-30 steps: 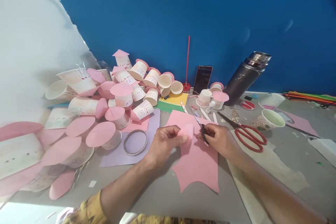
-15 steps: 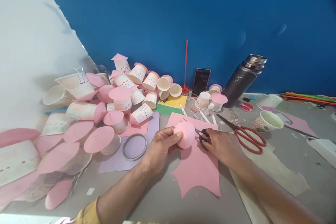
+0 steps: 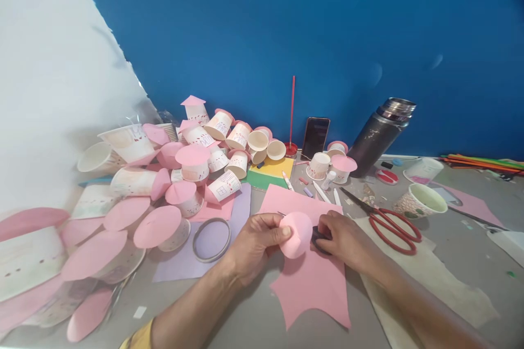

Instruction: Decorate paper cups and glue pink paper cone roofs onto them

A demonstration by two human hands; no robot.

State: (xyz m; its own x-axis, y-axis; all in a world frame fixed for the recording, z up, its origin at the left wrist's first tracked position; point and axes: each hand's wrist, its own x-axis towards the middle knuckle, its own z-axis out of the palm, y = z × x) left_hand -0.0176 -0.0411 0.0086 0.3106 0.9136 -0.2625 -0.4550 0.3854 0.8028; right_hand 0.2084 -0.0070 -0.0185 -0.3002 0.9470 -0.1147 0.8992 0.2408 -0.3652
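Note:
Between thumb and fingers, my left hand [image 3: 256, 248] pinches a round pink paper disc [image 3: 298, 235] by its left edge. My right hand [image 3: 343, 237] is closed around the dark handles of small scissors [image 3: 320, 241]. The blades pass behind the disc, and only a bit of metal shows past its upper left edge. Under both hands lies a pink paper sheet [image 3: 313, 294] with curved cut-outs along its lower left side. Right of my right hand rests a larger pair of scissors with red handles [image 3: 396, 232].
Decorated paper cups with pink paper tops [image 3: 192, 158] crowd the left side. A grey ring [image 3: 212, 259] lies on lilac paper [image 3: 176, 268]. Behind are a phone [image 3: 315, 139], a dark flask [image 3: 379, 139] and markers [image 3: 321, 193]. A patterned cup [image 3: 420, 202] lies tilted at right.
The whole view has shifted, so things sit lower in the picture. The disc is turned a little, and the scissors have slid further behind it, with less of their metal showing.

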